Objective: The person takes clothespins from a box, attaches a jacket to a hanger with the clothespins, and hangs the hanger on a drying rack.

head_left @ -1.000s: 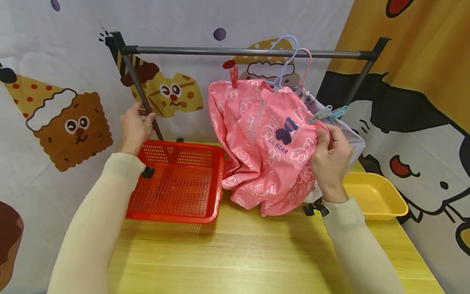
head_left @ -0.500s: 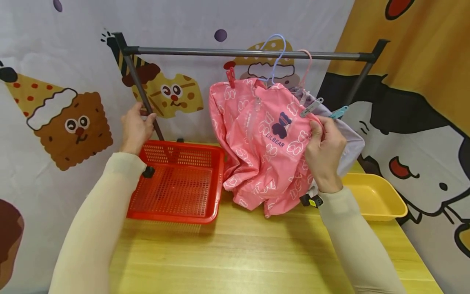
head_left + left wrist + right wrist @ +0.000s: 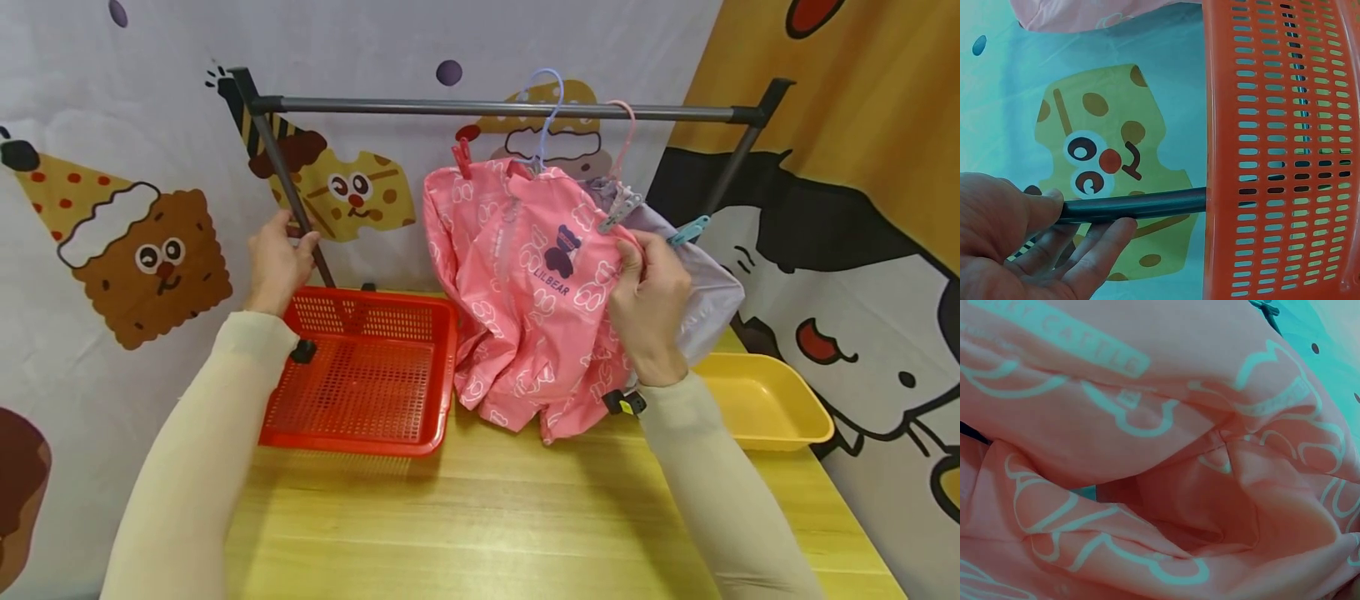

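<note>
A pink child's jacket (image 3: pixel 510 283) with white outline prints and a dark bear motif hangs from a blue hanger (image 3: pixel 551 108) on the rack's bar. My right hand (image 3: pixel 651 292) pinches the jacket's shoulder on the right, just below a grey clothespin (image 3: pixel 621 213). On the other shoulder sits a red clothespin (image 3: pixel 462 158). In the right wrist view the jacket's folds (image 3: pixel 1147 456) fill most of the picture. My left hand (image 3: pixel 279 262) holds the dark side post of the rack; in the left wrist view thumb and fingers lie around that post (image 3: pixel 1135 205).
The clothes rack's crossbar (image 3: pixel 420 107) spans the back. Behind the jacket, a pale lilac garment (image 3: pixel 712 304) hangs from a pink hanger (image 3: pixel 624 137) with a teal clothespin (image 3: pixel 688 230). A red basket (image 3: pixel 442 400) stands left on the wooden table (image 3: pixel 480 517), a yellow tray (image 3: pixel 765 400) right.
My right hand has moved left, shifting the jacket's right shoulder and its blue hanger left along the bar. The grey clothespin moves with them. My left hand stays on the post.
</note>
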A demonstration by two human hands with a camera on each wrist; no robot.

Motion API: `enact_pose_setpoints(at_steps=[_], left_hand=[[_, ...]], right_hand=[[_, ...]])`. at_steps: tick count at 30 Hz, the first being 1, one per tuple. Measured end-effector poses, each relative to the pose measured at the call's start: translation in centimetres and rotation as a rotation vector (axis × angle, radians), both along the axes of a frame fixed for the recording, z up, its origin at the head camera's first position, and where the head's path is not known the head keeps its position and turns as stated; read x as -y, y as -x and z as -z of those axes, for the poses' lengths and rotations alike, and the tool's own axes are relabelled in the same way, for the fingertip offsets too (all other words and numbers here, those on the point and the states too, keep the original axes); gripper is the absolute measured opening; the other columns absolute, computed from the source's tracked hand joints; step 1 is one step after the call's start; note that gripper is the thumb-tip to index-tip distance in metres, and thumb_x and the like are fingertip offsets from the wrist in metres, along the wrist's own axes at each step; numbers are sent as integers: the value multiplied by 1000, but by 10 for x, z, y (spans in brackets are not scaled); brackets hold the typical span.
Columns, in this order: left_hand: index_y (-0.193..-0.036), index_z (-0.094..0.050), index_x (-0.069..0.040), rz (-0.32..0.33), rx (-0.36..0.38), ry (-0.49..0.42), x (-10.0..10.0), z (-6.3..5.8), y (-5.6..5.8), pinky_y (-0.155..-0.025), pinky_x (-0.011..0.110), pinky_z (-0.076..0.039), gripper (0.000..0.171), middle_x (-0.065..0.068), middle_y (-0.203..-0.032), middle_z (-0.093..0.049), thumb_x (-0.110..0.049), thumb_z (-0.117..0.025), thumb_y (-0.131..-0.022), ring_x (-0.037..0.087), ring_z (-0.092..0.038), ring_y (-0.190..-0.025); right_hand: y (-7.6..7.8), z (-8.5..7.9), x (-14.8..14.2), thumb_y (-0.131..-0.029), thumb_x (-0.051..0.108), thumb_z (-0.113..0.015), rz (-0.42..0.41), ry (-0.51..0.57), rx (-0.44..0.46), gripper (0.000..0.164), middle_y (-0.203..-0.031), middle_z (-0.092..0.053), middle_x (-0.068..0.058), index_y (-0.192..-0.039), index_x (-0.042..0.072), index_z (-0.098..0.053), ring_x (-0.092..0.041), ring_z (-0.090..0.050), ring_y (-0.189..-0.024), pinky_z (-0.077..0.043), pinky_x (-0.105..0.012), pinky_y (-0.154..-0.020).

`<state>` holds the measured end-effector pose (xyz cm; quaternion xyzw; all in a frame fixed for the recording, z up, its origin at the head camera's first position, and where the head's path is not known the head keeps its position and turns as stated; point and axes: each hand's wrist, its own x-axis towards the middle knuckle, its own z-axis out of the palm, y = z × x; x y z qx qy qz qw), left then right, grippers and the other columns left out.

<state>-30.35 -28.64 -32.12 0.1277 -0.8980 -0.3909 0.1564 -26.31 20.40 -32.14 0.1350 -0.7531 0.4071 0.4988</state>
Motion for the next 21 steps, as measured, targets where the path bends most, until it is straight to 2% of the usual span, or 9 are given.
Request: enact_pose_setpoints(at_steps=[8,16,21], left_hand=[[-159,-62,-11,-1,-11,35,0,0,1,-69,15,-52,44,24,-147,-71,-34,-62,-122,40,-80,-110],[-155,-65,-9,-4,-49,79,2,3,3,-65,13,-47,42,25,-144,-73,-34,-63,-122,41,-80,-108],[-157,-63,-9,-4,-34,63,1,3,2,-68,16,-49,44,25,-145,-71,-36,-62,-122,39,-78,-109]], right_hand=[[3,0,10,-118,25,-69,-40,-25,14,36,-104,-82,-28,-120,-9,-80,-42,-70,-84,-45,-30,-80],[3,4,14,-119,25,-68,-39,-41,17,35,-106,-83,-26,-119,-9,-80,-45,-76,-91,-52,-45,-82],[4,8,16,-119,25,-68,-49,-39,40,36,-106,-82,-27,-119,-10,-78,-45,-76,-91,-53,-43,-83]])
